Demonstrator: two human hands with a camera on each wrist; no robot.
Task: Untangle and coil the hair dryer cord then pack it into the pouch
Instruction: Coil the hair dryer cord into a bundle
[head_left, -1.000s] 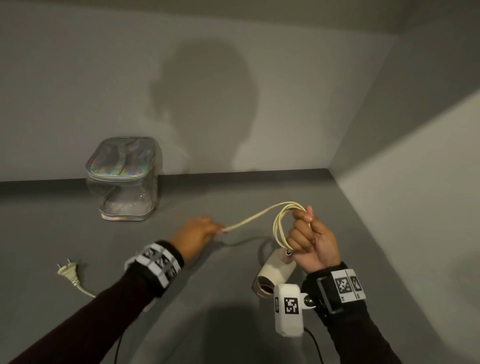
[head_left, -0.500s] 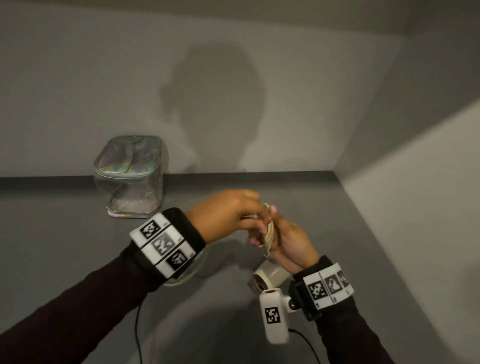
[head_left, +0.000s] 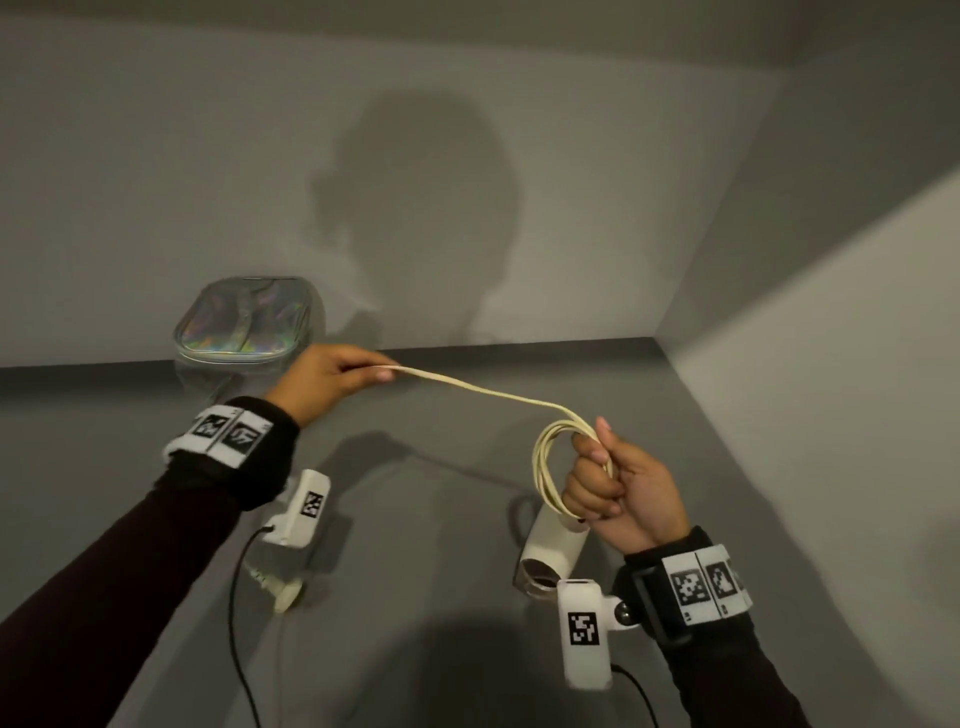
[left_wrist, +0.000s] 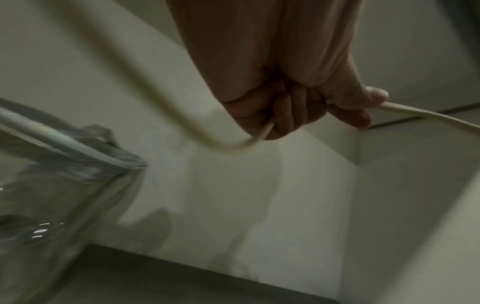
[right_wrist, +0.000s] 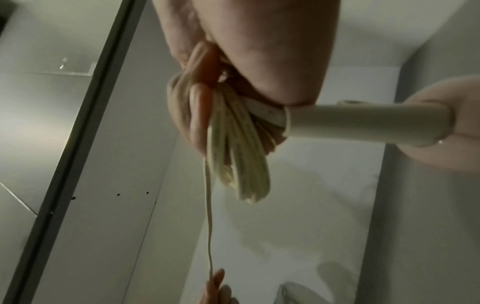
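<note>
A cream cord (head_left: 483, 391) stretches between my two hands above the grey table. My right hand (head_left: 618, 480) grips several coiled loops (head_left: 550, 462) of it together with the handle of the white hair dryer (head_left: 550, 548), which hangs below the fist. In the right wrist view the loops (right_wrist: 233, 160) bunch under my fingers beside the dryer handle (right_wrist: 363, 121). My left hand (head_left: 327, 376) pinches the cord's free length (left_wrist: 420, 114), held up near the pouch. The plug (head_left: 278, 590) lies on the table under my left forearm. The clear pouch (head_left: 244, 327) with its iridescent top stands at the back left.
Grey walls close the table at the back and on the right (head_left: 805, 415). Black cables (head_left: 239, 623) hang from the wrist cameras. Bare table surface (head_left: 415, 519) lies between my arms.
My hands were together at the coil half a second ago. The left hand has since slid out along the cord up and to the left, drawing a length taut.
</note>
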